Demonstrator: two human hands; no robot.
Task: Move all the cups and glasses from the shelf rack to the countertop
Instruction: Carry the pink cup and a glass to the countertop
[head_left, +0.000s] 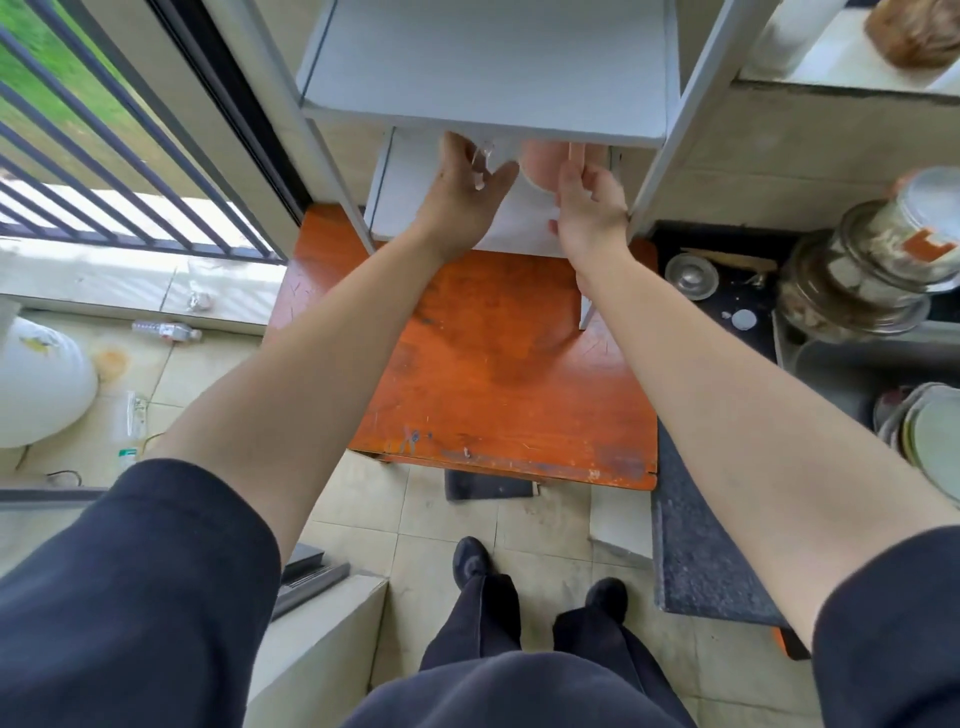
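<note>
Both hands reach into the low gap under the upper shelf (483, 127) of the white shelf rack (670, 156), which stands on the orange desk (493, 364). The left hand (470, 182) has its fingers curled around what seems to be a clear glass (483, 158). Just beside it, the right hand (587, 200) grips a pink cup (543, 163).

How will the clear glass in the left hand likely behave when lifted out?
The clear glass looks thin and transparent, so it is probably rigid, light and fragile. Its smooth wall may slip in the left hand. The shelf board close above could knock it.
</note>
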